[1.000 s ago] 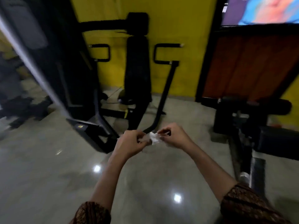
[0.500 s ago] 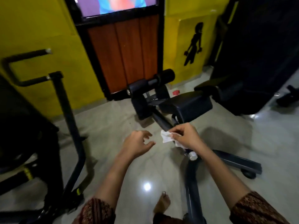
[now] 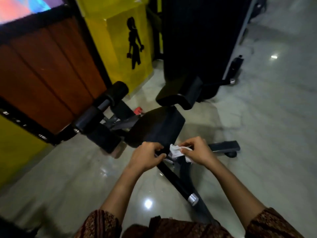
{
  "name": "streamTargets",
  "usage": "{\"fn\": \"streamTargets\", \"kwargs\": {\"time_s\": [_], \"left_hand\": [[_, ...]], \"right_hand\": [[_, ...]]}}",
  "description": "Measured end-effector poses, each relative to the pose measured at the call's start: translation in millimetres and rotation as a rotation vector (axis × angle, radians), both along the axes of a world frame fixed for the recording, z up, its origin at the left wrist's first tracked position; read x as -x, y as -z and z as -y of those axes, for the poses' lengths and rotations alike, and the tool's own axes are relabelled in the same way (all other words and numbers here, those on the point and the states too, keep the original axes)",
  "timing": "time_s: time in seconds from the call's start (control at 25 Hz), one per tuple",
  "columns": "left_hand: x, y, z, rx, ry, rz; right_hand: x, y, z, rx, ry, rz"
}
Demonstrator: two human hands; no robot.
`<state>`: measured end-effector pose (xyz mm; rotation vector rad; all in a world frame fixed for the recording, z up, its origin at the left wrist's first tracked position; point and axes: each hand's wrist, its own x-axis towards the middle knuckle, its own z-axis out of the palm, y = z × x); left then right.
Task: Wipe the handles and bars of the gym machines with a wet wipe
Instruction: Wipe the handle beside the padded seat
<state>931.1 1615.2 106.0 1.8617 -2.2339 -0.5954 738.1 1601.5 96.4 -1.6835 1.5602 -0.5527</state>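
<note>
Wiping of this bench (image 3: 157,127) seems not yet begun: the right hand (image 3: 197,153) holds the crumpled wet wipe (image 3: 175,151) in a pinching grip above the black bar (image 3: 173,179), while the left hand (image 3: 145,156) curls, its grip's contents unclear.

The black seat pad (image 3: 159,127) blocks the way just beyond the left hand (image 3: 147,156) and right hand (image 3: 197,152) (the right pinches the wet wipe (image 3: 175,150)), with foam rollers (image 3: 119,89) to its left. A black bar (image 3: 175,179) slants beneath the hands; a foot bar (image 3: 224,146) lies just right. Bare floor (image 3: 265,126) opens farther right and at near left; a tall black machine (image 3: 197,40) stands behind.
</note>
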Motion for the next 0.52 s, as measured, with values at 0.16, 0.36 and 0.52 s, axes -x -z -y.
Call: {"fn": "streamTargets", "kwargs": {"time_s": [0.16,0.36,0.52], "left_hand": [[10.9,8.2,42.8,0.028,0.218,-0.041],[7.9,26.2,101.2,0.072,0.664,-0.011],[-0.5,43.8,124.3,0.080,0.989,-0.030]], "right_hand": [[15.6,19.6,6.0,-0.070,0.142,-0.014],[8.3,36.3,1.9,-0.096,0.451,0.019],[-25.5,50.7,-15.4,-0.139,0.639,0.013]]}}
